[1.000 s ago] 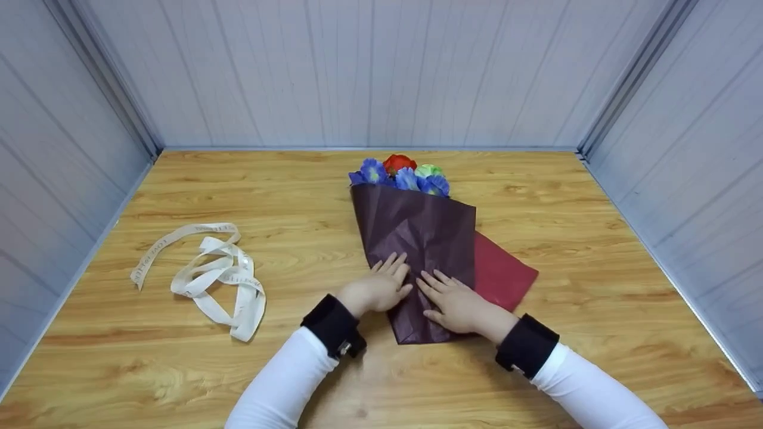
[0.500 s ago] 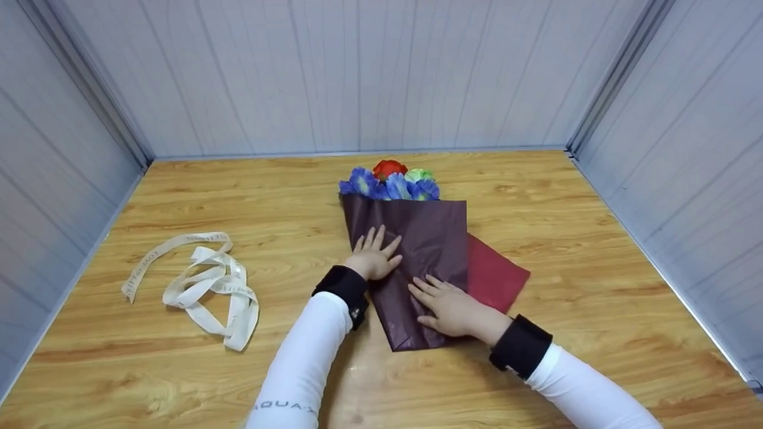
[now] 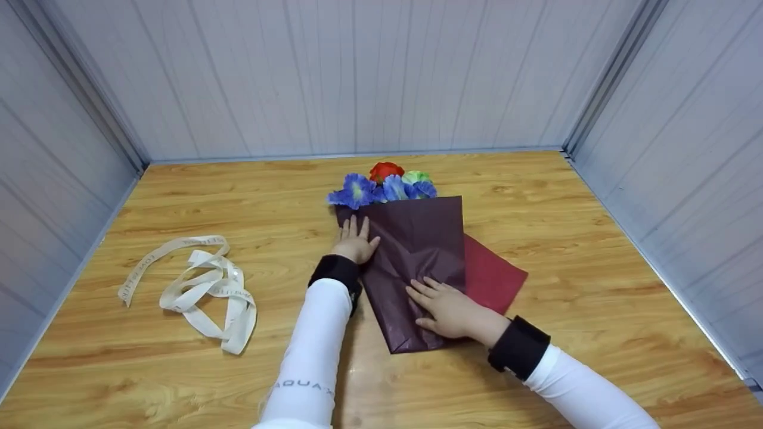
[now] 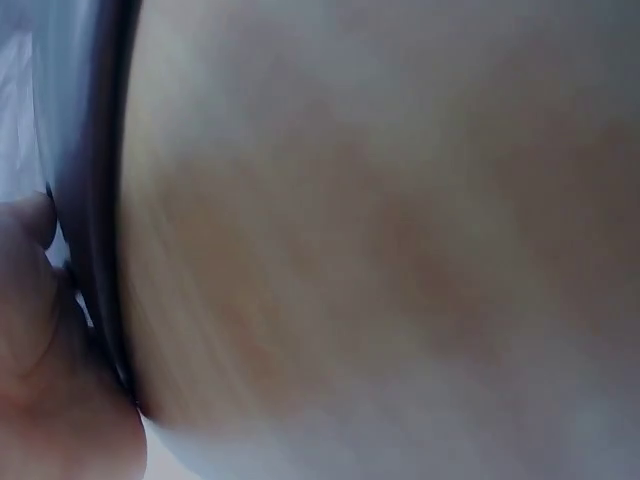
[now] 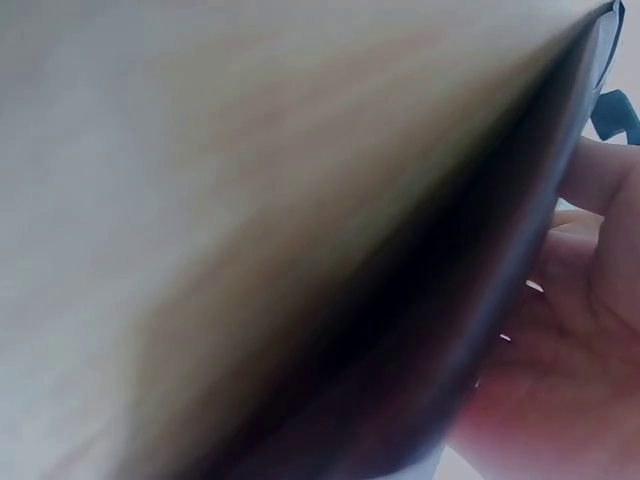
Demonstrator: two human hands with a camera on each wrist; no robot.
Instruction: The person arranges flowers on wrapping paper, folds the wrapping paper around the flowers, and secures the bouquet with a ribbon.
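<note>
Dark maroon wrapping paper lies folded over a bunch of artificial flowers, whose blue, red and pale green heads stick out past its far edge. A red part of the wrapping shows at the right. With fingers spread, my left hand rests on the paper's upper left edge, just below the blue flowers. My right hand lies with extended fingers on the lower right of the paper. In the wrist views, the left palm and right palm meet the dark paper. The stems are hidden.
A cream ribbon printed with letters lies in loose loops on the wooden table, left of the bouquet. Pale panel walls stand behind the table and along both sides.
My left hand has slid up and left along the paper toward the flowers. At the upper left, the paper's edge sits lower and more of the blue flower shows. The right hand stays in place.
</note>
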